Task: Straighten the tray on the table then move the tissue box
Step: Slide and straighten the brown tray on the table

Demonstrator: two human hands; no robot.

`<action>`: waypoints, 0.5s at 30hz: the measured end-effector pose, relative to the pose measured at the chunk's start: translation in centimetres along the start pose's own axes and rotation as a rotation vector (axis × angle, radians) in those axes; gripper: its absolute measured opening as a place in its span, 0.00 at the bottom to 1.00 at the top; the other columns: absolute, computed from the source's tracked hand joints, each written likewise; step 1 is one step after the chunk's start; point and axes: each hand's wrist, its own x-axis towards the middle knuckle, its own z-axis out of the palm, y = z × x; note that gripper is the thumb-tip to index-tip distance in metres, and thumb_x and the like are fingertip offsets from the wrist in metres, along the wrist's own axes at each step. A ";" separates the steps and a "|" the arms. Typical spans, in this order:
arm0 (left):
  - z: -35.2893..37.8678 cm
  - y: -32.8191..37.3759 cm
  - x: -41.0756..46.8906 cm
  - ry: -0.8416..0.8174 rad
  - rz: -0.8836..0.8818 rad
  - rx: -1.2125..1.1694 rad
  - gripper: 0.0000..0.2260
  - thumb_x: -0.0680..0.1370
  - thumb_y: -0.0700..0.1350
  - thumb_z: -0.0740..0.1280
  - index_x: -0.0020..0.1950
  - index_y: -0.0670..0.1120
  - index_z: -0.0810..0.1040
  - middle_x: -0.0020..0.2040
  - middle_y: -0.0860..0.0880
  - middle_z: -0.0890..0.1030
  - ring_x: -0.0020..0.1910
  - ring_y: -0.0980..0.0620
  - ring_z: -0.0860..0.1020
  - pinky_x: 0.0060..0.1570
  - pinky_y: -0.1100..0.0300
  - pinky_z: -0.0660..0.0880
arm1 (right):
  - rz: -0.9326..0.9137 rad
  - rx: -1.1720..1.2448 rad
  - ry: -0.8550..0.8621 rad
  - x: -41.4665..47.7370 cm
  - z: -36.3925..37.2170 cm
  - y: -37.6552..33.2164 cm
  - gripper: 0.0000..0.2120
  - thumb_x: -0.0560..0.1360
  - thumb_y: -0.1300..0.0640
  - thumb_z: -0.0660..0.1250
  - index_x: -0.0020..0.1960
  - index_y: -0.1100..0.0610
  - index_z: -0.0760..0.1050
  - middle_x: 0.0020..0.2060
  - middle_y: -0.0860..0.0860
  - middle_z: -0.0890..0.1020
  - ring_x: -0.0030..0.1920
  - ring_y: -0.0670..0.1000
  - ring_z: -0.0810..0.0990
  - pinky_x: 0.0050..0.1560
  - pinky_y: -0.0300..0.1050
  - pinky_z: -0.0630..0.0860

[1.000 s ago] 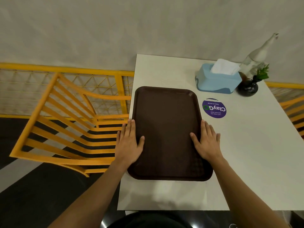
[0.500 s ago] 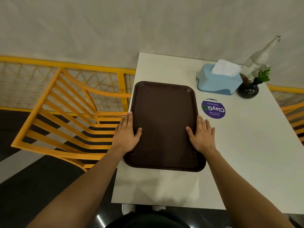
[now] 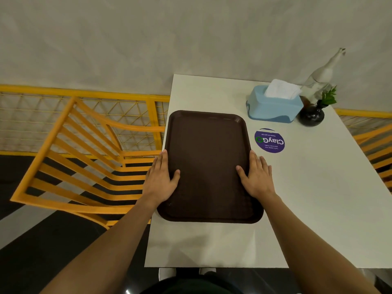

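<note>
A dark brown rectangular tray lies on the white table, along its left edge. My left hand grips the tray's left rim, thumb inside. On the opposite rim my right hand holds the tray the same way. A light blue tissue box with white tissue sticking up stands at the far right of the table, apart from the tray.
A round purple sticker lies right of the tray. A black vase with a green sprig and a glass bottle stand beside the tissue box. A yellow chair is left of the table, a yellow railing behind it.
Both hands have slid the tray away from me and squared it with the table's left edge. The hands stay on its side rims.
</note>
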 end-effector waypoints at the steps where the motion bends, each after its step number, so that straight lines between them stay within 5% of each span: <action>1: 0.0 0.0 0.0 -0.001 -0.001 -0.005 0.37 0.82 0.61 0.58 0.83 0.48 0.43 0.83 0.46 0.52 0.81 0.45 0.52 0.77 0.44 0.58 | -0.001 0.000 0.003 0.0 0.0 0.0 0.39 0.81 0.33 0.50 0.83 0.52 0.44 0.82 0.53 0.55 0.82 0.60 0.49 0.78 0.64 0.47; 15: 0.4 0.6 0.1 -0.030 -0.021 -0.028 0.38 0.81 0.62 0.58 0.82 0.51 0.42 0.83 0.46 0.49 0.81 0.44 0.53 0.75 0.43 0.61 | 0.036 -0.028 -0.006 0.3 -0.1 0.5 0.39 0.80 0.31 0.48 0.83 0.50 0.43 0.82 0.53 0.56 0.81 0.60 0.53 0.78 0.66 0.48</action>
